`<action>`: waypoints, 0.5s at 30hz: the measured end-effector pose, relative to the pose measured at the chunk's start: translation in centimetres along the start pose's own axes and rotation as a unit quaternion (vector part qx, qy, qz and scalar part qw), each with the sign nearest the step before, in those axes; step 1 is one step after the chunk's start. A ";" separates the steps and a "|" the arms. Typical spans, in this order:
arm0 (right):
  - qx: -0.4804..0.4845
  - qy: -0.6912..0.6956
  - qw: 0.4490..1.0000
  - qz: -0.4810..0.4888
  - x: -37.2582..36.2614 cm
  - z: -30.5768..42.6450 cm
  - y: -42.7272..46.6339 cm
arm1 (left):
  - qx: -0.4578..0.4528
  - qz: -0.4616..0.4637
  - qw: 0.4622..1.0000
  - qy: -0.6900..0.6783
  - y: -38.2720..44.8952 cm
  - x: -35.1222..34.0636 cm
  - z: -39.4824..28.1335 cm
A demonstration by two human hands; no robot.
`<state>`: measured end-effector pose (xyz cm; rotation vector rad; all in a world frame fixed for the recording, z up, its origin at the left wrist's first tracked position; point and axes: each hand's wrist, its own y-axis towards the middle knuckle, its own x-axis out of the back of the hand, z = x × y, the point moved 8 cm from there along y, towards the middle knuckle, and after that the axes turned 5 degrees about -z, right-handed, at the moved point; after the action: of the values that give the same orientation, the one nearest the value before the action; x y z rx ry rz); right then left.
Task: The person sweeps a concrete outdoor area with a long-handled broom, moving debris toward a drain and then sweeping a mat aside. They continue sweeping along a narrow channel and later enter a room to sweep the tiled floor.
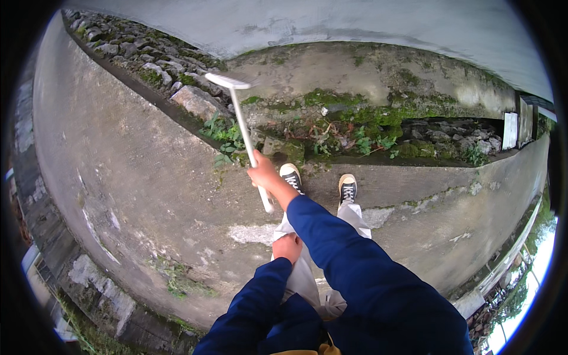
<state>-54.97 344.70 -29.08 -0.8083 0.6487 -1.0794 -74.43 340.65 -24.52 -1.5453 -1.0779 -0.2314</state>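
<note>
My right hand (265,172) grips the lower part of a white T-shaped tool (242,122), which looks like a long-handled brush. The handle slants away from me, and its butt end shows below my fist. Its blurred crosspiece (227,81) is over the edge of the stones and the mossy concrete; I cannot tell whether it touches them. Curled in front of my thigh, my left hand (287,247) shows nothing in it, though the palm side is hidden. Green weeds (226,135) grow beside the handle, at the ditch edge.
I stand on a stained concrete path (146,177), my sneakers (347,188) close to the ditch. Rough stones (195,100) and mossy rubble (426,148) lie along it. Beyond rises a pale wall (355,22) over a concrete ledge (368,66). A white board (510,131) stands at right.
</note>
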 end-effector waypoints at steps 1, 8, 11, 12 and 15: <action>0.008 0.048 0.999 0.019 -0.9 0.9 0.4 | -0.008 -0.007 1.000 -0.006 0.0 0.2 0.0; -0.004 -0.061 0.998 -0.003 -1.2 -2.1 -7.1 | 0.049 -0.046 0.973 -0.221 -0.9 0.3 0.7; -0.018 -0.150 0.985 -0.079 0.5 -2.0 -7.8 | 0.073 0.079 0.986 -0.129 -0.6 0.8 -0.2; -0.012 -0.180 0.979 -0.097 0.8 -1.2 -7.5 | 0.098 0.105 0.984 -0.109 -0.4 1.3 -0.3; -0.052 -0.260 0.962 -0.068 0.0 -0.4 -4.1 | -0.003 0.044 0.998 -0.044 0.3 -0.8 0.3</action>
<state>-57.35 343.54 -25.87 -1.1886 0.2066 -0.9053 -74.83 340.55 -25.34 -1.6159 -1.0765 -0.1073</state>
